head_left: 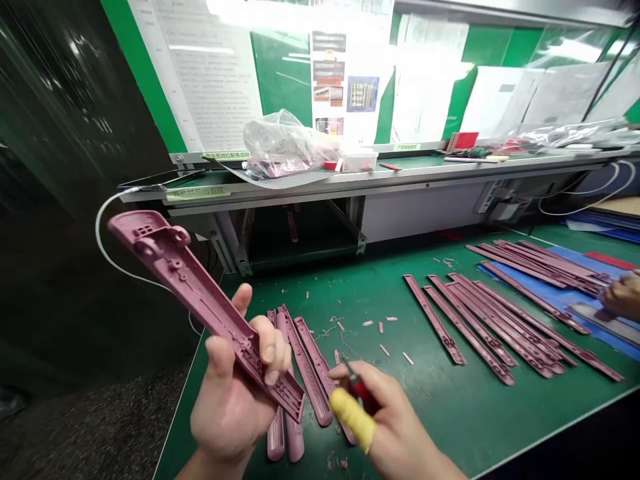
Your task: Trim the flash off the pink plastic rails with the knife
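Note:
My left hand [240, 393] is closed around a long, hollow mauve plastic housing [200, 287]. The part is tilted, its wide end up at the left and its ribbed inner side towards me. To the right, my right hand [385, 413] grips a small tool with a red and black handle [363, 390]; its dark tip is blurred, so its kind is unclear. A yellow cover [353, 417] wraps the right thumb. Between and behind both hands, several similar mauve housings [313, 373] lie on the green bench.
Further right lie rows of long mauve strips [480, 320]. Small plastic scraps [384, 349] dot the green bench top [380, 300]. Another person's hand [623, 297] is at the far right, by a blue sheet [580, 260]. A shelf [400, 173] at the back carries a plastic bag [287, 147].

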Demonstrator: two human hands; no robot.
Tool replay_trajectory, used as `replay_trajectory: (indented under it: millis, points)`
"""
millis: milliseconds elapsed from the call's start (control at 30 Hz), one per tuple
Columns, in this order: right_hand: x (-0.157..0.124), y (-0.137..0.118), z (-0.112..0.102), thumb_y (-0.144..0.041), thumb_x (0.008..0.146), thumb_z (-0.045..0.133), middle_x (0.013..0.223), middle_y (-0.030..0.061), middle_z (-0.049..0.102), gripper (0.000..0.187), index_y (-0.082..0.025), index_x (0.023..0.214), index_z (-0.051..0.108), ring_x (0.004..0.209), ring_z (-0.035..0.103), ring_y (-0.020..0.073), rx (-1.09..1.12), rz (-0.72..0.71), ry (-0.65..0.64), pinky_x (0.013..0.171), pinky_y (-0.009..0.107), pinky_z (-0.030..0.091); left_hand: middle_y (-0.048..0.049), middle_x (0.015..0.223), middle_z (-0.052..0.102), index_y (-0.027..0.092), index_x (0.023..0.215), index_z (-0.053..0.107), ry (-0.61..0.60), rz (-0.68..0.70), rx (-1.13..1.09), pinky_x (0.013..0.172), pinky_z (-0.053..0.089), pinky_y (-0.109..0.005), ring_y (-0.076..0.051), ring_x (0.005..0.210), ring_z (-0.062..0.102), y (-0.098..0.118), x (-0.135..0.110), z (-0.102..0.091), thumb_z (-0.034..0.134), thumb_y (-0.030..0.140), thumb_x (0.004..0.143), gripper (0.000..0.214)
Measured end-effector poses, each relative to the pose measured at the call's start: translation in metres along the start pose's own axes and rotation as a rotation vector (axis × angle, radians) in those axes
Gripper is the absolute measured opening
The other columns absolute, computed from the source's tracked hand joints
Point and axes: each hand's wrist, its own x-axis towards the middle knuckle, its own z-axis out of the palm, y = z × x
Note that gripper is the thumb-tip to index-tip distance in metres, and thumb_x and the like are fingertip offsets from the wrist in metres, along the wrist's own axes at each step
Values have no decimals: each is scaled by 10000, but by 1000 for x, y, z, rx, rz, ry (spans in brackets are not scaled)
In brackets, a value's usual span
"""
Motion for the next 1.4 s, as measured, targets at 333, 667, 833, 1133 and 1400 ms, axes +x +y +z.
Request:
replay_trajectory:
  millis: [333,667,833,1133,1400]
  points:
    - [17,-8,-17,-509,922,483,579,9,627,364,-173,806,564,459,571,118,263,133,-209,486,220,460,-3,1389,516,435,1323,490,-159,497,1131,1088,272,-491,-301,1293,415,-23,-7,-44,787,190,688,743]
    - [15,12,-82,-345,1008,312,840,15,630,296,-231,1061,580,718,554,146,-371,-199,-290,661,264,416,-65,1297,620,316,1399,424,-1007,522,1772,1098,289,-509,-285,1263,496,6,12,-32,469,84,890,561]
    - [25,21,-65,-728,862,360,642,19,578,619,-172,868,632,537,491,155,-674,-540,-183,496,284,285,-62,1361,562,296,1453,311,-1216,489,1884,1138,150,-537,-282,1356,365,18,16,-16,405,89,900,598]
    - [44,21,-62,-637,939,303,532,-2,526,606,-177,617,530,446,413,118,-778,-814,-106,463,298,208,-64,1196,687,298,1415,408,-1004,576,1824,1058,321,-468,-287,1139,594,19,6,-5,436,139,899,541]
    - [40,25,-67,-401,1027,212,538,13,492,553,-165,665,556,466,357,141,-689,-788,-53,473,298,237,-54,1064,737,282,1443,364,-700,646,1768,720,548,-289,-244,859,710,-4,-20,-18,607,197,816,677]
